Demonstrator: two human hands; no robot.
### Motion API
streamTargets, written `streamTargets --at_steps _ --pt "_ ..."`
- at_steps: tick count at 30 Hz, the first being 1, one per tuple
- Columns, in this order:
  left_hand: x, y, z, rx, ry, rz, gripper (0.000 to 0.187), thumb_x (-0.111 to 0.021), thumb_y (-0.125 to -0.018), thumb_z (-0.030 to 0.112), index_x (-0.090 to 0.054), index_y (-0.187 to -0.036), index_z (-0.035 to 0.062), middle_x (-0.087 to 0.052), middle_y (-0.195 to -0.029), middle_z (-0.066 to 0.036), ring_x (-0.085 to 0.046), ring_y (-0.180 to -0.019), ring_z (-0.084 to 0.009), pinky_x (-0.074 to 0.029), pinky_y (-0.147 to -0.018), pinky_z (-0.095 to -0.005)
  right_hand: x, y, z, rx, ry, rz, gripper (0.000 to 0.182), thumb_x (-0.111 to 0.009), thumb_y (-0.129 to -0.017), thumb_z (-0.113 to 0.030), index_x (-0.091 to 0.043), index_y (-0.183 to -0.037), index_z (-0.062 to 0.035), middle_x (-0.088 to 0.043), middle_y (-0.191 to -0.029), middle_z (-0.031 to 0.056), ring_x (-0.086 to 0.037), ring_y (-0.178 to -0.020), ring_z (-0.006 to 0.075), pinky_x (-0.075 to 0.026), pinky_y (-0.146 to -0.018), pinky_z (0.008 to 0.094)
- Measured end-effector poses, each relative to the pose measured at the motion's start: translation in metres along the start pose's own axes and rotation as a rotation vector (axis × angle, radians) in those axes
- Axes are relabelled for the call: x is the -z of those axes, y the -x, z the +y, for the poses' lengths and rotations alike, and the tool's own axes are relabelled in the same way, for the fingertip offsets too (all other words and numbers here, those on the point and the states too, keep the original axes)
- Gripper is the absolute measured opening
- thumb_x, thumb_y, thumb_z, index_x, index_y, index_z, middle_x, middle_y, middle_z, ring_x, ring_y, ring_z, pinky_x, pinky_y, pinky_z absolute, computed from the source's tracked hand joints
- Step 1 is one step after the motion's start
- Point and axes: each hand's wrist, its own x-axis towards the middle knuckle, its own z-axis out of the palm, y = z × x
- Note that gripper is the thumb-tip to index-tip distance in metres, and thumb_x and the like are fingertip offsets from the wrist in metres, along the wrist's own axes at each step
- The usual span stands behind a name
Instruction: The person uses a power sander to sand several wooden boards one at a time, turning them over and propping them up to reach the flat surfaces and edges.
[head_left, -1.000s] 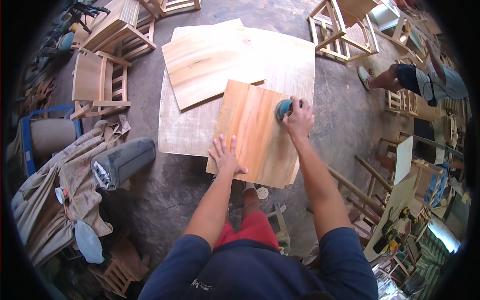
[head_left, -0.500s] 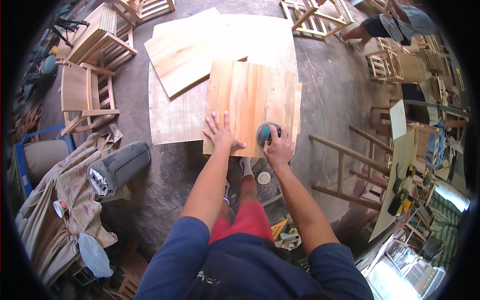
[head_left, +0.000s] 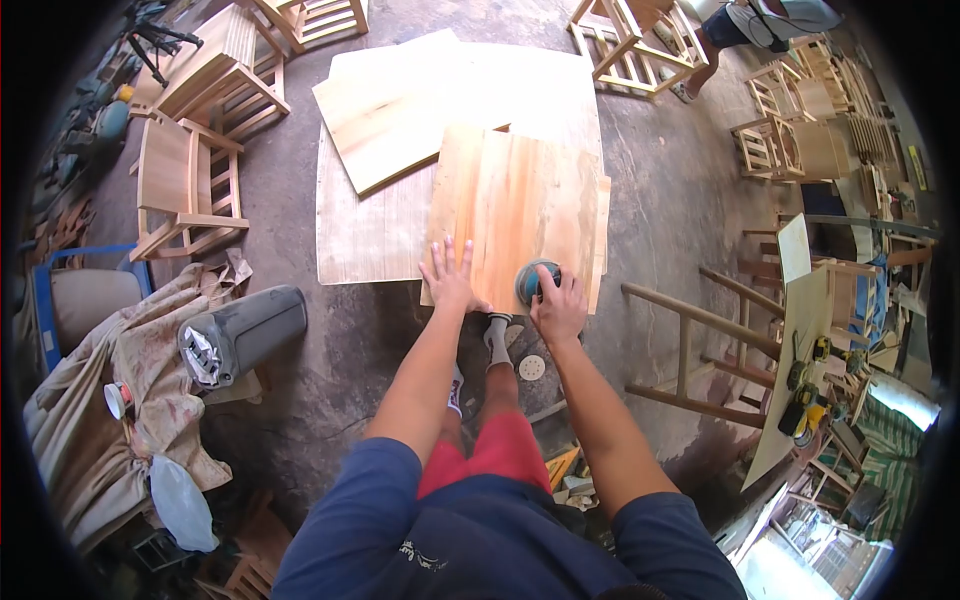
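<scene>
A wide wooden panel (head_left: 510,200) lies over the near part of a larger pale board (head_left: 370,240). Spread flat near the panel's lower left corner, my left hand (head_left: 452,278) presses on it and holds nothing. My right hand (head_left: 560,305) grips a round teal and grey sander (head_left: 537,283), which rests on the panel near its lower right edge. A second wooden panel (head_left: 385,120) lies at an angle behind, on the far left of the pale board.
Wooden chairs (head_left: 190,190) stand at the left. A grey bin (head_left: 243,335) lies near a draped cloth (head_left: 150,400). Right of me are a wooden frame (head_left: 700,315) and a board with power tools (head_left: 800,410). Another person (head_left: 745,25) is at the far right. A perforated disc (head_left: 532,368) is on the floor.
The whole view has shifted, so the boards appear slightly farther right. The sander and my right hand remain near the panel's lower right edge. The other person has shifted toward the top edge.
</scene>
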Motion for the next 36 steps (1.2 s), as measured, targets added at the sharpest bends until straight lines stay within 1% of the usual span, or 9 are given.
streamTargets --at_steps 3,6,9,13,21,28,33,36 --pt "0.001 0.000 0.007 0.043 0.053 -0.016 0.165 -0.094 -0.056 0.074 0.014 -0.172 0.0266 0.019 -0.179 -0.017 0.019 -0.163 -0.0435 -0.001 -0.126 -0.0748 -0.004 -0.034 0.001 0.025 -0.003 0.016 0.061 -0.084 -0.072 -0.015 -0.064 -0.128 -0.0289 -0.059 -0.128 0.0068 -0.062 -0.110 0.0325 -0.057 -0.077 0.0462" --pt "0.002 -0.003 0.010 0.063 0.073 -0.034 0.166 -0.094 -0.055 0.073 0.014 -0.172 0.0268 0.020 -0.179 -0.016 0.021 -0.163 -0.0435 -0.001 -0.125 -0.0764 -0.007 -0.073 0.002 0.050 -0.004 0.017 0.061 -0.083 -0.073 -0.014 -0.065 -0.129 -0.0283 -0.059 -0.127 0.0071 -0.062 -0.109 0.0332 -0.057 -0.077 0.0470" --pt "0.003 -0.004 0.012 0.081 0.090 -0.036 0.164 -0.095 -0.055 0.070 0.012 -0.173 0.0295 0.016 -0.180 -0.013 0.017 -0.164 -0.0410 0.001 -0.125 -0.0758 -0.010 -0.111 0.001 0.065 0.011 0.015 0.061 -0.084 -0.073 -0.015 -0.065 -0.129 -0.0284 -0.059 -0.128 0.0076 -0.062 -0.108 0.0331 -0.058 -0.077 0.0470" --pt "0.009 -0.005 0.014 0.092 0.095 -0.076 0.164 -0.095 -0.056 0.069 0.012 -0.173 0.0294 0.017 -0.180 -0.014 0.017 -0.164 -0.0413 0.001 -0.125 -0.0759 -0.020 -0.164 0.004 0.068 0.028 0.008 0.060 -0.083 -0.075 -0.016 -0.065 -0.130 -0.0294 -0.059 -0.133 0.0075 -0.062 -0.110 0.0331 -0.059 -0.077 0.0459" --pt "0.014 -0.011 0.015 0.106 0.078 -0.131 0.162 -0.094 -0.057 0.071 0.013 -0.172 0.0294 0.018 -0.179 -0.015 0.018 -0.164 -0.0430 0.001 -0.125 -0.0768 -0.029 -0.253 0.023 0.084 0.047 -0.022 0.060 -0.082 -0.077 -0.018 -0.064 -0.133 -0.0317 -0.059 -0.135 0.0088 -0.063 -0.115 0.0336 -0.060 -0.079 0.0478" --pt "0.015 -0.015 0.017 0.116 0.080 -0.172 0.162 -0.093 -0.057 0.072 0.013 -0.172 0.0306 0.020 -0.179 -0.014 0.019 -0.163 -0.0440 0.001 -0.124 -0.0778 -0.030 -0.307 0.032 0.100 0.060 -0.033 0.057 -0.081 -0.079 -0.017 -0.064 -0.132 -0.0317 -0.059 -0.136 0.0101 -0.062 -0.117 0.0346 -0.060 -0.080 0.0505" --pt "0.009 -0.013 0.015 0.106 0.090 -0.145 0.161 -0.093 -0.056 0.072 0.012 -0.172 0.0317 0.019 -0.179 -0.014 0.019 -0.163 -0.0442 0.001 -0.124 -0.0782 -0.034 -0.336 0.030 0.135 0.063 -0.013 0.061 -0.080 -0.079 -0.016 -0.063 -0.135 -0.0314 -0.059 -0.137 0.0107 -0.062 -0.118 0.0348 -0.060 -0.081 0.0502" --pt "0.008 -0.013 0.015 0.104 0.098 -0.134 0.162 -0.093 -0.056 0.072 0.011 -0.173 0.0309 0.019 -0.180 -0.014 0.019 -0.163 -0.0443 0.000 -0.123 -0.0785 -0.032 -0.337 0.025 0.141 0.048 -0.030 0.060 -0.080 -0.079 -0.016 -0.064 -0.135 -0.0303 -0.060 -0.136 0.0105 -0.063 -0.117 0.0348 -0.061 -0.082 0.0497"
